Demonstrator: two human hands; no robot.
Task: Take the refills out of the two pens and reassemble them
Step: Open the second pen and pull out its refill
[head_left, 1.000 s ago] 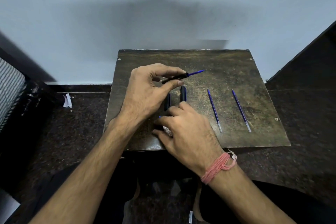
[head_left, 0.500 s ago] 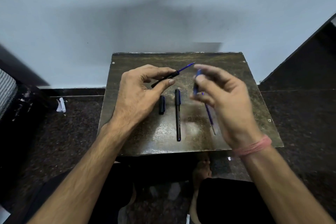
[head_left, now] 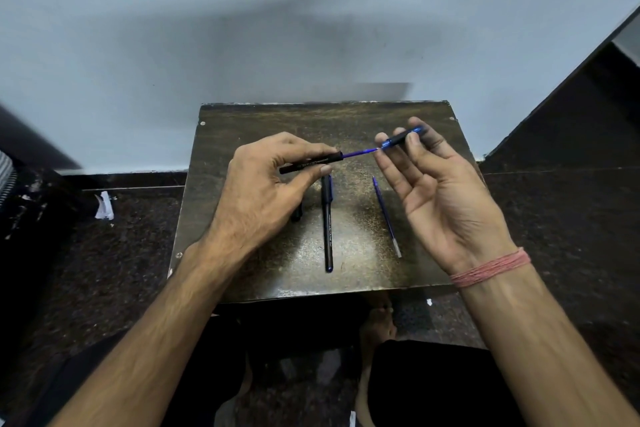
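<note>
Black pen barrel held in air above the desk, blue refill sticking out of its open right end, refill tip meeting the nose of the blue-and-black front section. Judged handling: barrel is light, stiff plastic, smooth so a bit slippery, best pinched mid-length as it is now; refill is thin, light, slightly bendy, likely kinks if pushed off-axis, take it near the barrel mouth, not at the tip. Front section is small and light, easy to drop, grip it by its sides. Left hand curled round the barrel, thumb under, fingertips on top, firm pinch. Right hand mostly spread, palm up toward camera, only thumb and forefinger pinching the front section, other fingers loose and apart. Looks like the section is about to be threaded over the refill and onto the barrel, needs the two lined up straight; not yet seated. On the desk: second pen, capped, lying lengthwise just below the left hand, touching nothing else visible; loose refill lying slanted to its right, apart from the pen, just beside the right palm. Small dark piece partly hidden under the left hand, probably a cap, cannot tell for sure. Scrap of white paper on the dark floor left of the desk. Red thread band on right wrist.
</note>
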